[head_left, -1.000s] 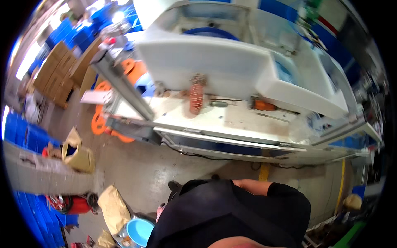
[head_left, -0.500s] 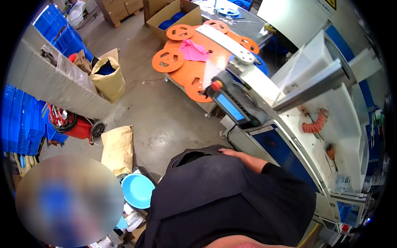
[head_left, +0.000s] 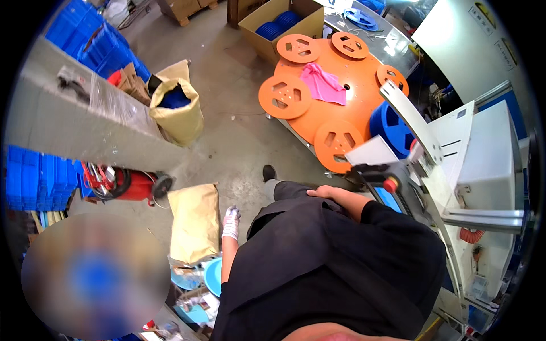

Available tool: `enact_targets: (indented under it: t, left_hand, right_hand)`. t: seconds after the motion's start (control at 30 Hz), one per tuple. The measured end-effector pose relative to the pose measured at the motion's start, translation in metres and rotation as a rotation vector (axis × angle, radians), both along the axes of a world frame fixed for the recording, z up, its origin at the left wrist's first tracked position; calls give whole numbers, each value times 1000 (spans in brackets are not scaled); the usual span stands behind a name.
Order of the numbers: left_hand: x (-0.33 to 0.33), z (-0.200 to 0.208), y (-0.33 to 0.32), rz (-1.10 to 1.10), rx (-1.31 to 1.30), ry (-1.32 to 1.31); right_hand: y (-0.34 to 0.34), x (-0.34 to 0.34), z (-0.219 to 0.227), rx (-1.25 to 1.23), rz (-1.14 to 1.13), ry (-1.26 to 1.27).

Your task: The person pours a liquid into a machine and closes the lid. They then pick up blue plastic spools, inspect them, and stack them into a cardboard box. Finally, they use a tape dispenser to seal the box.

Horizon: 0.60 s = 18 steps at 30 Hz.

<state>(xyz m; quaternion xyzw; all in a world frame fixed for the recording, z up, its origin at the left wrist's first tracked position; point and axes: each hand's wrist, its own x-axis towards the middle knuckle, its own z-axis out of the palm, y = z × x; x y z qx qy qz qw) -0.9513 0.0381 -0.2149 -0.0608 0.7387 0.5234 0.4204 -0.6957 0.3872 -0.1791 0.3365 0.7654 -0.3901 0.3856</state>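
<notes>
My left hand (head_left: 231, 222), in a whitish glove, hangs beside my body above the floor. It is small in view; its fingers look loosely apart and I see nothing in them. A tan paper sack (head_left: 194, 221) lies on the floor just left of it. My bare right hand (head_left: 323, 192) rests on the front of my black apron (head_left: 290, 227) near the thigh, its fingers lying along the cloth. Ahead of it stands a round orange table (head_left: 301, 122) with several orange slotted reels (head_left: 338, 145) around its rim and a pink cloth (head_left: 324, 84) on top.
A machine's control panel (head_left: 392, 190) with a red button and a white arm (head_left: 412, 119) stand close on the right. Blue reels (head_left: 392, 131) sit beside the table. On the left are an open sack (head_left: 179, 116), a red wheeled extinguisher (head_left: 133, 187) and a light-blue basin (head_left: 213, 275).
My left hand has come into view at my side. A shoe now shows ahead of me. The view has shifted, with the orange table lower and further right; my right hand stays on the apron.
</notes>
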Motion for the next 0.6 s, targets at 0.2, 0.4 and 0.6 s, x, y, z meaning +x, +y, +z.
enact_targets:
  t: [0.2,0.4,0.6]
  left_hand:
    - [-144,11,-1,-184,2,34]
    - [-279,12,5,-536,-339,-10]
    - [-429,2,89,-701,-364,28]
  right_hand:
    - [72,-159,26,245,254,26]
    - [107,-167,17,150,-109,109]
    - [136,-192,1,266,-753,96]
